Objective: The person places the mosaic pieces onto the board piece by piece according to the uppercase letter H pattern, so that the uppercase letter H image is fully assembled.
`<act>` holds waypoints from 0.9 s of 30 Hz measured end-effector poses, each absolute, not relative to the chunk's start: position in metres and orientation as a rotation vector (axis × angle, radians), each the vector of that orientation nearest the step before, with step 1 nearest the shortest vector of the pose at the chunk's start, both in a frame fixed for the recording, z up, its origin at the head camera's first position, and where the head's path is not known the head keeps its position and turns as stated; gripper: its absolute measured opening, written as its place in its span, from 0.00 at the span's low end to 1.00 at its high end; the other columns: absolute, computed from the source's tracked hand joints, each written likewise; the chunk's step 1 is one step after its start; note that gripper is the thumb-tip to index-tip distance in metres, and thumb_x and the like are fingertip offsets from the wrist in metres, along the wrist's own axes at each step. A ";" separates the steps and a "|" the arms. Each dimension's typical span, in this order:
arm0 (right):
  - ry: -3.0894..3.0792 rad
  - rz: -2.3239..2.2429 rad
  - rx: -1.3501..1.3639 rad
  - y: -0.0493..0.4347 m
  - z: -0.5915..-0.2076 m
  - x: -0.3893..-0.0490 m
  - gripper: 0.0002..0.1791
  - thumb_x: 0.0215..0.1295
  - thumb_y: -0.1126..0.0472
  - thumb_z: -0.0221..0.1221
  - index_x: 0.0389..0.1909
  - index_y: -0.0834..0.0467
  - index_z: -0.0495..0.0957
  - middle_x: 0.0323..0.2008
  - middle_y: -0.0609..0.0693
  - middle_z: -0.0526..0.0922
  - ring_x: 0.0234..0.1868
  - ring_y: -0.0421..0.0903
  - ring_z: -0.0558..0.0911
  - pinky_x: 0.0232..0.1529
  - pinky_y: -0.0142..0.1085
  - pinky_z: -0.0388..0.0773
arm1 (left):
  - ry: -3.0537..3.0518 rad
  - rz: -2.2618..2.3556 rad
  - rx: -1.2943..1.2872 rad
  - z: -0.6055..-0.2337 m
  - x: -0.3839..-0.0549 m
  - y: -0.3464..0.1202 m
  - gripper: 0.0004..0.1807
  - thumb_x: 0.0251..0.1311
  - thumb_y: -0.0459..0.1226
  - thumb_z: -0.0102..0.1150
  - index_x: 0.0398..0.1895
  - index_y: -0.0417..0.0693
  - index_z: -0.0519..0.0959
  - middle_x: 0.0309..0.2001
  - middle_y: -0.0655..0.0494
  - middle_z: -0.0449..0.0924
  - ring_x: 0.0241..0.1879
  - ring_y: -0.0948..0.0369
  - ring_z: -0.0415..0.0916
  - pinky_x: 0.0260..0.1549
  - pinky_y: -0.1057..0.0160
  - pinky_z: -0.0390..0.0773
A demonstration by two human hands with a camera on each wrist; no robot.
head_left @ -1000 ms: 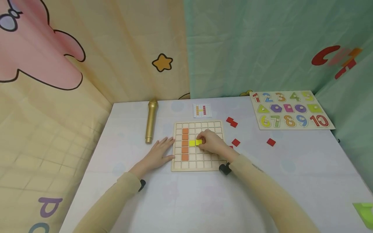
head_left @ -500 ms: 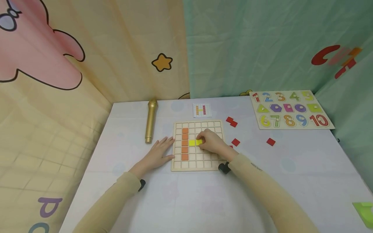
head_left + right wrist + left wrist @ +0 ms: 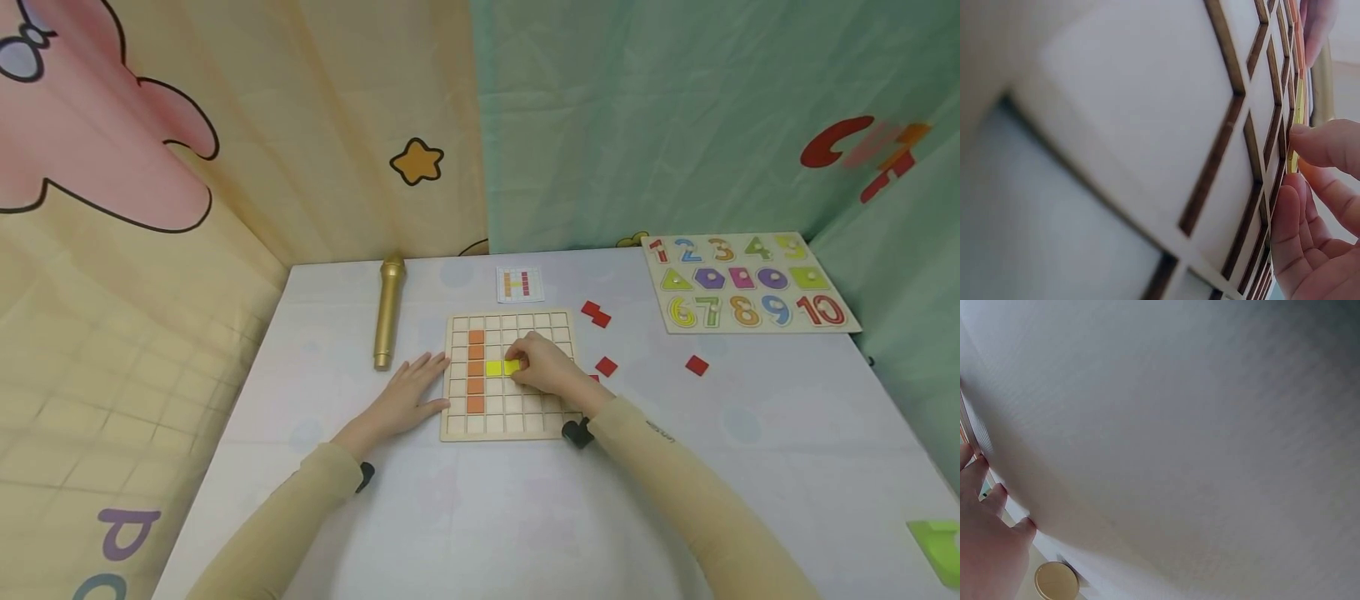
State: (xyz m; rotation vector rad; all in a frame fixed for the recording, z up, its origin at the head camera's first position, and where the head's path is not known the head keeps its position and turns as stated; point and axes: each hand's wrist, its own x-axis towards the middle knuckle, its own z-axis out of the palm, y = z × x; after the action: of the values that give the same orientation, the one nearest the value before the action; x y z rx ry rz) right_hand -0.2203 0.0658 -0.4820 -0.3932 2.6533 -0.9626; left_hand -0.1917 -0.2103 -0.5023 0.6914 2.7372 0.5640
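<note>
A wooden grid board [image 3: 495, 427] lies flat on the table. A column of several orange tiles [image 3: 476, 386] fills cells on its left side. Right of the column's middle sits a yellow tile [image 3: 493, 368]. My right hand [image 3: 547, 365] pinches a second yellow tile [image 3: 511, 367] in the neighbouring cell; in the right wrist view, thumb and finger meet at its edge [image 3: 1293, 161]. My left hand [image 3: 408, 393] rests beside the board with fingers spread, fingertips touching its left edge. Part of the board is hidden under my right hand and wrist.
Loose red tiles [image 3: 607, 367] lie right of the board, one partly hidden by my right wrist. A small pattern card [image 3: 520, 285] sits behind it. A gold microphone [image 3: 387, 312] lies at the left, a number puzzle [image 3: 750, 296] at the back right, a green object [image 3: 939, 550] near the right edge.
</note>
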 end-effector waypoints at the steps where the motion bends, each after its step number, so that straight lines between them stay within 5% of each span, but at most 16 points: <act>1: 2.653 -0.965 -0.394 0.066 -0.482 -0.220 0.13 0.59 0.64 0.67 0.46 0.59 0.82 0.36 0.51 0.74 0.35 0.44 0.73 0.40 0.34 0.74 | 2.738 0.564 0.693 -0.502 -0.192 -0.210 0.42 0.66 0.50 0.59 0.77 0.46 0.55 0.78 0.49 0.51 0.78 0.46 0.43 0.76 0.40 0.40; 11: 2.679 -1.104 -0.394 0.081 -0.474 -0.215 0.15 0.61 0.59 0.67 0.48 0.58 0.82 0.42 0.51 0.79 0.40 0.46 0.77 0.42 0.35 0.78 | 2.731 0.556 0.676 -0.502 -0.191 -0.210 0.42 0.66 0.51 0.59 0.77 0.47 0.54 0.78 0.49 0.50 0.78 0.46 0.42 0.76 0.40 0.41; 27: 2.788 -1.243 -0.150 0.171 -0.463 -0.202 0.20 0.64 0.57 0.65 0.53 0.62 0.78 0.50 0.58 0.77 0.49 0.53 0.78 0.54 0.50 0.81 | 2.724 0.574 0.685 -0.504 -0.192 -0.212 0.42 0.67 0.52 0.58 0.78 0.48 0.54 0.79 0.51 0.50 0.79 0.47 0.42 0.76 0.41 0.39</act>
State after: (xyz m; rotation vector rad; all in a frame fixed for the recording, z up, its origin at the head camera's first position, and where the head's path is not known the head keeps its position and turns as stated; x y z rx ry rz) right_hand -0.2016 0.1708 -0.4629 -0.1504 2.7884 -1.2425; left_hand -0.1919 -0.2120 -0.5042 0.6852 2.7244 0.5740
